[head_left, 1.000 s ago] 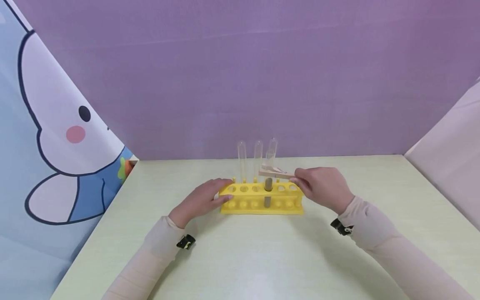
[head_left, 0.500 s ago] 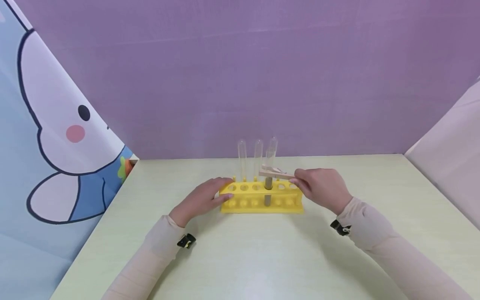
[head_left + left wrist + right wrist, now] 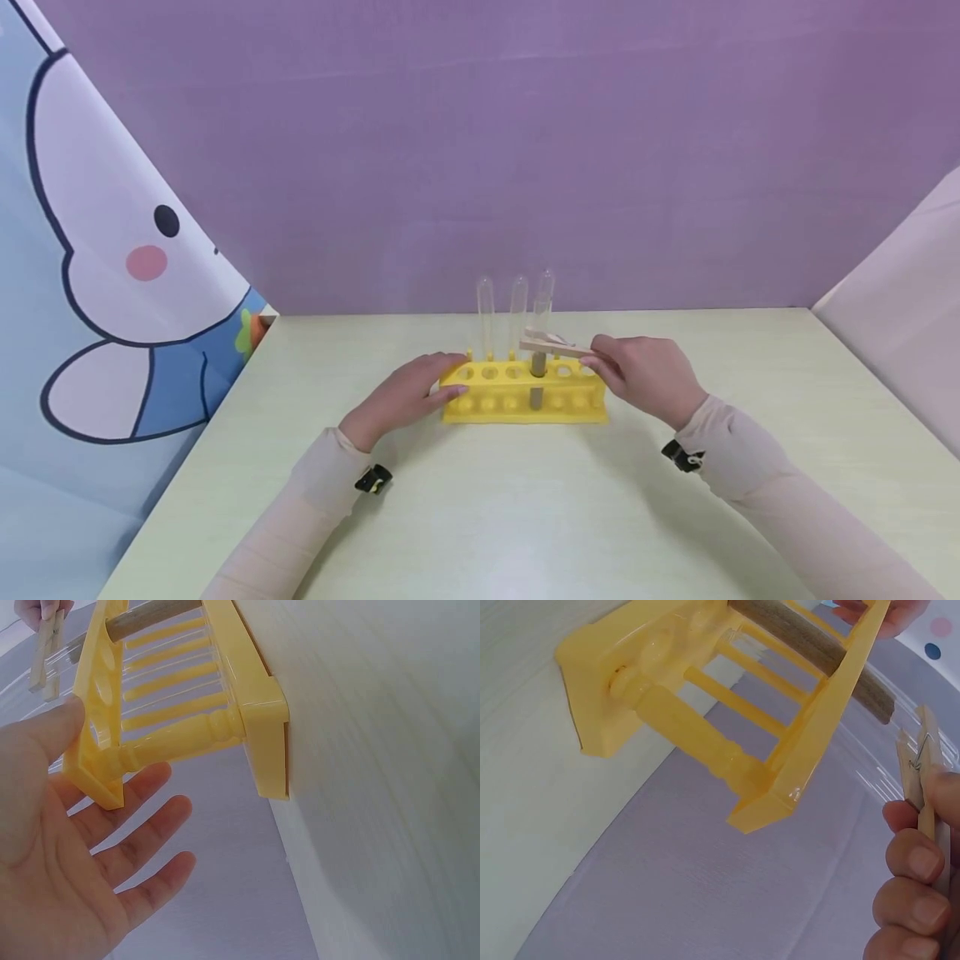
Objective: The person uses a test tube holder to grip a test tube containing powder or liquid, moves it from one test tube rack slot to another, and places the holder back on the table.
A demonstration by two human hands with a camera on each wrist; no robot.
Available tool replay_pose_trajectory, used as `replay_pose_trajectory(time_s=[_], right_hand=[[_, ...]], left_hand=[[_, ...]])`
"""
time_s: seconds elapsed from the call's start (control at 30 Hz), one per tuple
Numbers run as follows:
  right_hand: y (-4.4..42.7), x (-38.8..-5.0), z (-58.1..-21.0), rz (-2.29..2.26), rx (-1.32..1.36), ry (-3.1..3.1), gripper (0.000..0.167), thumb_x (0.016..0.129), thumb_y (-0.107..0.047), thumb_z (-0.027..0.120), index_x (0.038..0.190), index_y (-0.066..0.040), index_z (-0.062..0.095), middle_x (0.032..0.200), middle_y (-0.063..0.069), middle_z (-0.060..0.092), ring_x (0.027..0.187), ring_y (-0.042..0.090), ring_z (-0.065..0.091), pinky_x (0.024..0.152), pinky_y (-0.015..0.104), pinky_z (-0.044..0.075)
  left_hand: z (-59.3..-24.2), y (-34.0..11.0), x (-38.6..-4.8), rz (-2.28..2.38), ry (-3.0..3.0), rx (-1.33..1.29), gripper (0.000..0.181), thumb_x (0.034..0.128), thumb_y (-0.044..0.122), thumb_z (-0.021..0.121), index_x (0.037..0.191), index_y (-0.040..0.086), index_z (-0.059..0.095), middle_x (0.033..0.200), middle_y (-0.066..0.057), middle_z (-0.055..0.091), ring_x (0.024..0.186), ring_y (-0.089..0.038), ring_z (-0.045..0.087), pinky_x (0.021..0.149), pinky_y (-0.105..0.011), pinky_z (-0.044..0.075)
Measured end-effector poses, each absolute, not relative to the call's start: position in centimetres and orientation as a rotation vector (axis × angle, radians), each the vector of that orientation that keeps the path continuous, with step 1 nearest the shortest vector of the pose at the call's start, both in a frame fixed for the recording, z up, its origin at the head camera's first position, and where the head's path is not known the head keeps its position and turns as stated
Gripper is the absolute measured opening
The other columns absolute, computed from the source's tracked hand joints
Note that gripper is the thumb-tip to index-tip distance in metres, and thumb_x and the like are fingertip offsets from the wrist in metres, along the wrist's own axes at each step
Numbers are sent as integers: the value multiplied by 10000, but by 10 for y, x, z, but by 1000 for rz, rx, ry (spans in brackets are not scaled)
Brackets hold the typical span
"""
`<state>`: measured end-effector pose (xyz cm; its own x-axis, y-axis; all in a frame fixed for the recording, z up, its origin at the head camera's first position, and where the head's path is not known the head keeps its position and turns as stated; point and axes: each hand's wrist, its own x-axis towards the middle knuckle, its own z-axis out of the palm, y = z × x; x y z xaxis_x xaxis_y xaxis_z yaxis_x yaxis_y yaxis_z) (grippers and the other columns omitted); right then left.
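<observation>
A yellow test tube rack [image 3: 517, 417] stands on the table. My left hand [image 3: 408, 393] grips its left end; in the left wrist view the thumb lies on one side of the top plate [image 3: 112, 671] and fingers on the other. My right hand [image 3: 648, 375] holds a wooden test tube clamp [image 3: 558, 347] by its handle, off the rack's right end. The clamp's tip is at a clear test tube [image 3: 539, 367] with grey-brown contents, standing in a rack hole. Whether the clamp's tip bites the glass, I cannot tell.
Clear test tubes [image 3: 486, 310] hang upside down on pegs along the rack's back. A purple cloth [image 3: 480, 150] rises behind the pale table [image 3: 480, 508], and a printed cartoon cloth [image 3: 150, 333] hangs at left.
The head view has shifted slightly. Both hands, the rack and the clamp keep nearly the same places.
</observation>
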<state>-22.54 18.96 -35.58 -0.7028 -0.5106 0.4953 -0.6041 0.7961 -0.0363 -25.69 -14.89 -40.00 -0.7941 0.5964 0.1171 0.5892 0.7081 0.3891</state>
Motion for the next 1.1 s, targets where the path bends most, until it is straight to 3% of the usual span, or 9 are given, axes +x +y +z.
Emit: replay_pose_trajectory(time_s=[0.7, 1.1], right_hand=[[188, -219, -349, 260, 797, -2552, 135, 888, -233, 627, 868, -115, 565, 512, -106, 385, 414, 58, 284, 374, 231, 236], [189, -220, -339, 238, 816, -2502, 146, 887, -228, 610, 817, -100, 610, 496, -101, 371, 415, 58, 279, 372, 226, 233]], left_hand=[[-399, -147, -256, 631, 2880, 997, 512, 959, 361, 539, 1398, 112, 448, 1397, -74, 488, 1306, -304, 419, 1078, -473, 325], [-399, -147, -256, 642, 2880, 1003, 516, 961, 380, 529, 1397, 117, 450, 1392, -74, 493, 1288, -297, 439, 1064, -467, 346]])
